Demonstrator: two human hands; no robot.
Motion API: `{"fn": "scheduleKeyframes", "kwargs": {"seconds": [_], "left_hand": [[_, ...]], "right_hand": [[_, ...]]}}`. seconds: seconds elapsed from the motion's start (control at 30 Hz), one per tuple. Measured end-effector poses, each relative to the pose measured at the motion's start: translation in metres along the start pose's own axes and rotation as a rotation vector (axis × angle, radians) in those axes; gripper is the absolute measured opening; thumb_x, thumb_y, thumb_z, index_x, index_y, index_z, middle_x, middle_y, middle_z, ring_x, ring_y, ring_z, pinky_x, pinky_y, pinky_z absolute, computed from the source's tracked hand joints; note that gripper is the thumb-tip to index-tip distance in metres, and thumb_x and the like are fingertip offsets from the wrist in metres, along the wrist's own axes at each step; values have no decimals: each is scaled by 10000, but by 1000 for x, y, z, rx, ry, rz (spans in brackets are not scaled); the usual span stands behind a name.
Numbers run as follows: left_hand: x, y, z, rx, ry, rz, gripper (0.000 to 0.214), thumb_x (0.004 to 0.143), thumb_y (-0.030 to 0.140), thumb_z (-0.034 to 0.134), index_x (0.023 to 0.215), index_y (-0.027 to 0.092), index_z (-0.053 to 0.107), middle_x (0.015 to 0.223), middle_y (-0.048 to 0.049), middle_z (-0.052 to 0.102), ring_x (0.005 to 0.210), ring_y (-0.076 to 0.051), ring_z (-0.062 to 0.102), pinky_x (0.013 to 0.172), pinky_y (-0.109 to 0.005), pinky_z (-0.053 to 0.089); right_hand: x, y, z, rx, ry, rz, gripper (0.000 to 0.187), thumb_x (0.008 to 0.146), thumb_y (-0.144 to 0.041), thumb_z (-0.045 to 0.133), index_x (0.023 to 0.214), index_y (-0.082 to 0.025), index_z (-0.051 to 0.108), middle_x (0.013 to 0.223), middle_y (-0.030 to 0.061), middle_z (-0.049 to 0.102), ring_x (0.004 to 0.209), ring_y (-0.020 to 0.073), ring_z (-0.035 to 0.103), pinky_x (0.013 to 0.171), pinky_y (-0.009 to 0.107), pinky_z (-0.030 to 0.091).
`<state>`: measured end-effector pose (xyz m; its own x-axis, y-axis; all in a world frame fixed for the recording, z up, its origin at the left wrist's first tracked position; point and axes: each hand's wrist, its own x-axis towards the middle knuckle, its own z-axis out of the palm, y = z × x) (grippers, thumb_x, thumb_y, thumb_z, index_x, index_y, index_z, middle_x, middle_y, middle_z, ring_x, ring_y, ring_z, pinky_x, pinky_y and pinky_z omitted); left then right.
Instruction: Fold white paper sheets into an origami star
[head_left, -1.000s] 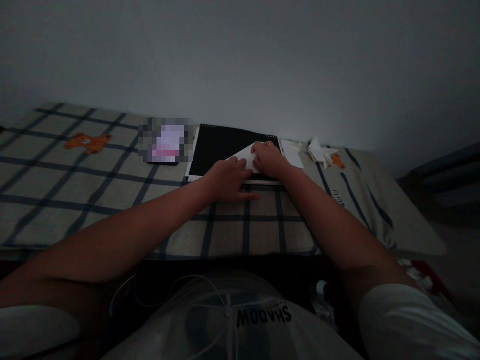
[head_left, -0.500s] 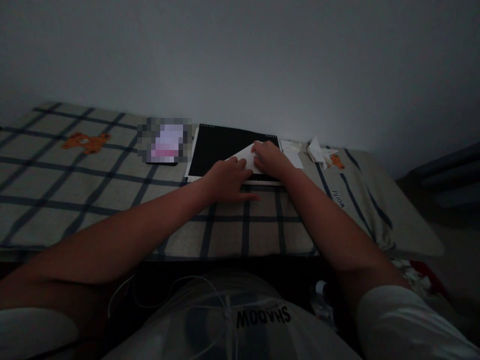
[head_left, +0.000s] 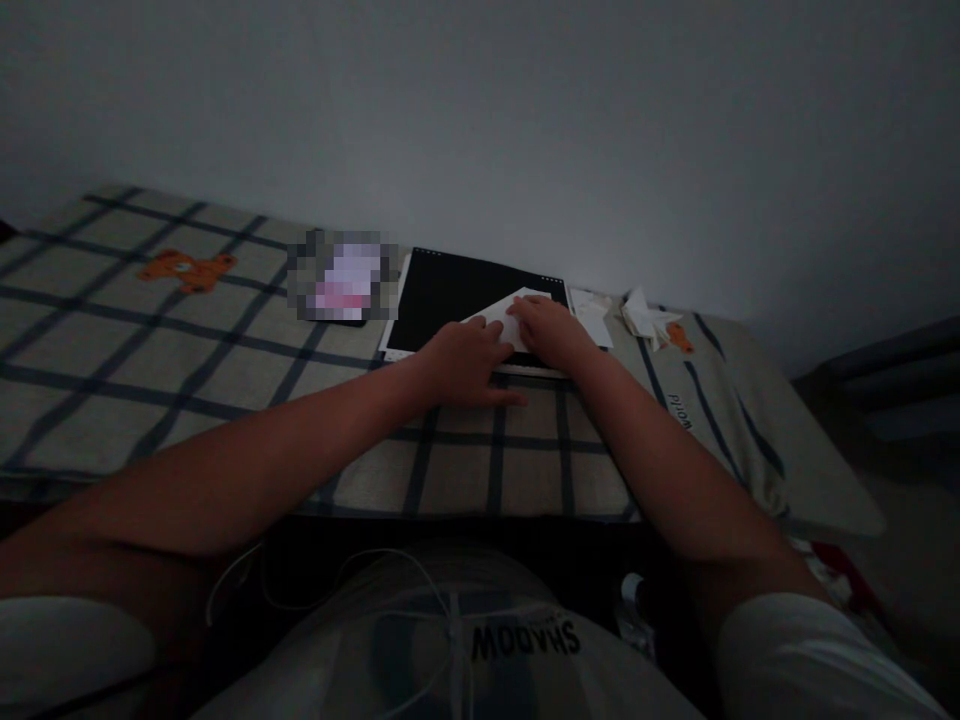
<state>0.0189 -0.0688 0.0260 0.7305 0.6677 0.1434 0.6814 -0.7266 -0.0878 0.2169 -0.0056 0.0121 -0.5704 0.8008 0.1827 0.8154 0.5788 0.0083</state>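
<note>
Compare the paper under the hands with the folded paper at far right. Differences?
Place: the paper under the hands lies on a black sheet; the folded paper sits on the checked cloth.
Contact: the left hand and right hand touch the former; neither touches the folded paper.
Pose: the former lies low; the folded paper has points sticking up.
Shared: both white.

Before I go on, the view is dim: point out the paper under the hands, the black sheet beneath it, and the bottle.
Paper [head_left: 496, 310]: head view, on its uncovered upper part.
Black sheet [head_left: 444, 292]: head view, on its bare left half.
Bottle [head_left: 636, 618]: head view, on its body.
</note>
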Motion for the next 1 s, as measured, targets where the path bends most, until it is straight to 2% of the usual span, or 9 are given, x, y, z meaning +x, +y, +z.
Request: {"fn": "scheduleKeyframes", "kwargs": {"seconds": [0.2, 0.47, 0.73, 1.0], "left_hand": [[0, 0, -1, 14, -7, 1, 846, 840, 828, 272, 1276, 182, 600, 1288, -181, 558, 1115, -343, 536, 790, -399, 431], [0, 1, 0, 17, -17, -14, 861, 822, 843, 291, 1307, 197, 585, 1269, -176, 554, 1090, -339, 545, 772, -390, 428], [0, 2, 0, 18, -38, -21, 856, 823, 840, 298, 1324, 203, 574, 1315, -172, 535, 1139, -343, 522, 805, -392, 428], [0, 2, -1, 12, -36, -24, 846, 832, 831, 300, 1334, 206, 569, 1288, -168, 543, 1103, -332, 539, 786, -383, 427]], "right_hand": [[4, 10, 6, 55, -51, -4, 368, 899, -124, 418, 1233, -142, 571, 1324, 143, 594, 1153, 264, 569, 961, 410, 447], [7, 8, 1, 51, -31, 24, 380, 840, -81, 437, 1193, -137, 564, 1175, 157, 632, 1087, 273, 559, 928, 393, 437], [17, 13, 13, 61, -6, 63, 377, 788, -90, 448, 1149, -125, 551, 1107, 164, 629, 1064, 320, 520, 904, 440, 443], [16, 9, 24, 102, 91, 82, 417, 807, -106, 416, 1207, -84, 533, 1332, 214, 545, 1284, 339, 408, 1075, 494, 348]]}}
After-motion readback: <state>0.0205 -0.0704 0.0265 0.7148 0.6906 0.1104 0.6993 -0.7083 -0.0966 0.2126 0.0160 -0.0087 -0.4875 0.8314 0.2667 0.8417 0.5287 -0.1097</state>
